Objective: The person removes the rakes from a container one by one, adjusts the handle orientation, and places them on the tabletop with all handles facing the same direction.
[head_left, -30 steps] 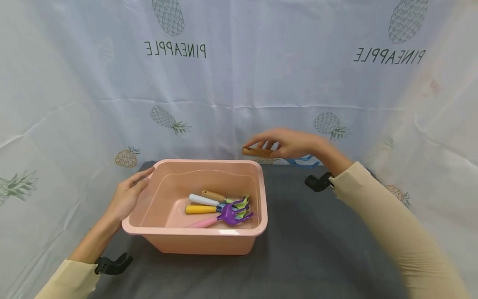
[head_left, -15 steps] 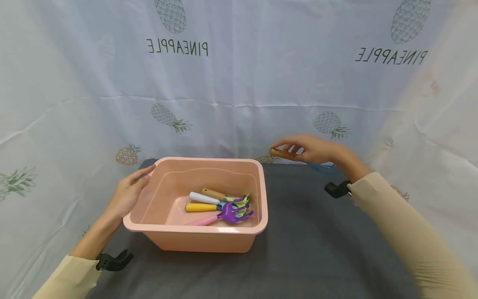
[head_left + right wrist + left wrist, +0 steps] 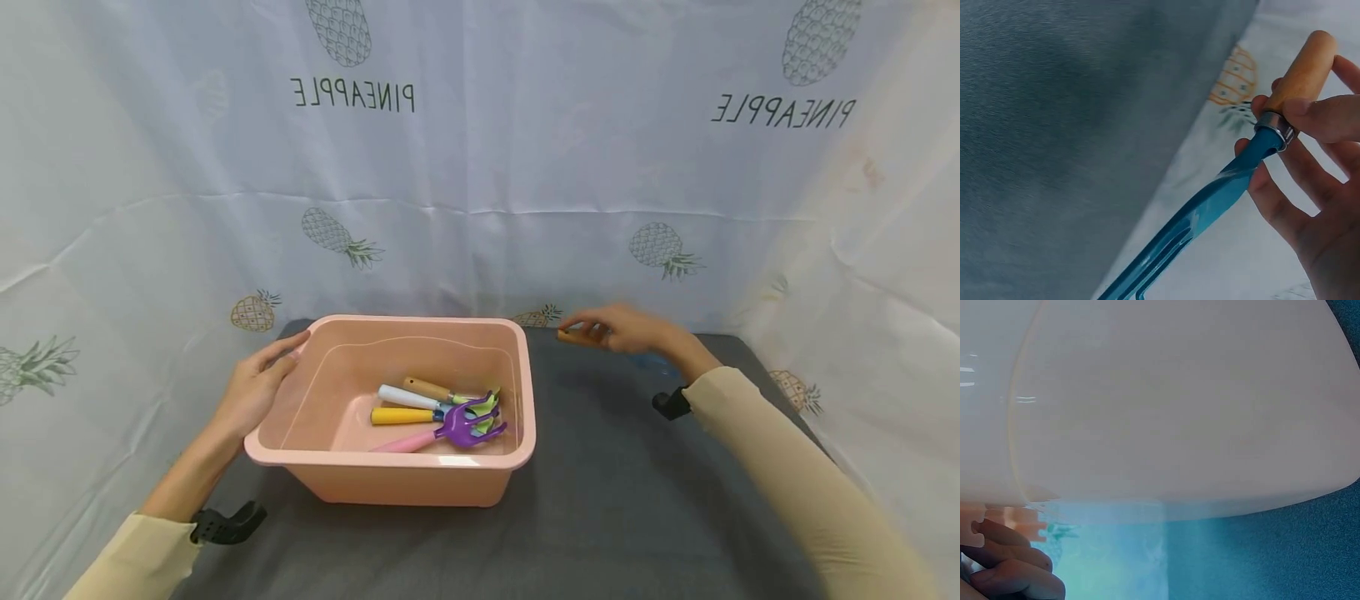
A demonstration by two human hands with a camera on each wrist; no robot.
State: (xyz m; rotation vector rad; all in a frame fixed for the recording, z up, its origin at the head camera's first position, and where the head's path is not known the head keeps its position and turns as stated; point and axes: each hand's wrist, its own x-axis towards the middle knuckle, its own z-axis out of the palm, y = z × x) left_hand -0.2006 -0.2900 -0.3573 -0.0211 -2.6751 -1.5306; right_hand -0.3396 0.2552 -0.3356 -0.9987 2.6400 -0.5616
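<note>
My left hand [image 3: 253,390] grips the left rim of a pink plastic basin [image 3: 397,493]; in the left wrist view its fingers [image 3: 1019,575] curl beneath the rim, beside the basin wall [image 3: 1179,406]. Inside lie several garden hand tools: a purple-headed hand rake [image 3: 459,427] with a pink handle, and tools with a yellow handle [image 3: 401,416], a white handle [image 3: 405,397] and a wooden handle [image 3: 426,387]. Right of the basin, my right hand [image 3: 626,327] holds a blue garden hand fork [image 3: 1210,200] by its wooden handle, thumb and fingers near the metal collar.
A dark grey cloth [image 3: 622,500] covers the table beneath the basin. Close behind it hangs a pale curtain [image 3: 480,167] with pineapple prints, and it also closes in the left and right sides.
My right hand has carried the hand fork rightward, away from above the basin's back right corner, then lower toward the table. The left hand and the basin stay nearly where they were.
</note>
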